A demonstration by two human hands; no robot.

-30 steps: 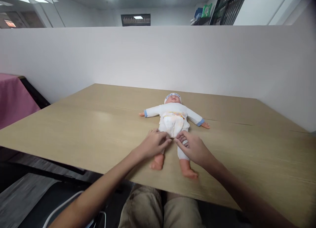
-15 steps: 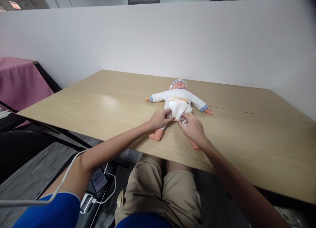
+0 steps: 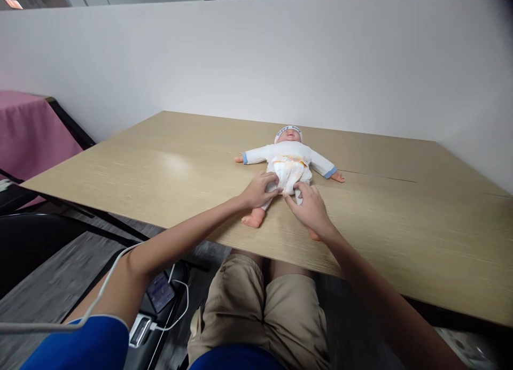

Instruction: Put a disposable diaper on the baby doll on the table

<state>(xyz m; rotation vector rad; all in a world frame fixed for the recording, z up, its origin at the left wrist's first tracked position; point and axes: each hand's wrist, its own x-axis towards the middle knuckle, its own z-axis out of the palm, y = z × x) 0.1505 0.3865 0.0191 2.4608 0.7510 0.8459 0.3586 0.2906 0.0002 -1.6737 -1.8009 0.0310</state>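
Observation:
A baby doll in a white suit with blue cuffs and a white cap lies on its back on the wooden table, arms spread. It wears a white diaper. My left hand pinches the diaper's lower left edge by the doll's leg. My right hand grips the lower right edge and covers the doll's other leg. One bare foot shows below my left hand.
A white partition wall runs behind and to the right of the table. A pink-covered table stands at the far left. A white cable and a small device lie by my left knee below the table edge.
The camera tilted down over the second, bringing my lap into view. Both hands moved up from the doll's thighs to the diaper's lower edge and closed on it.

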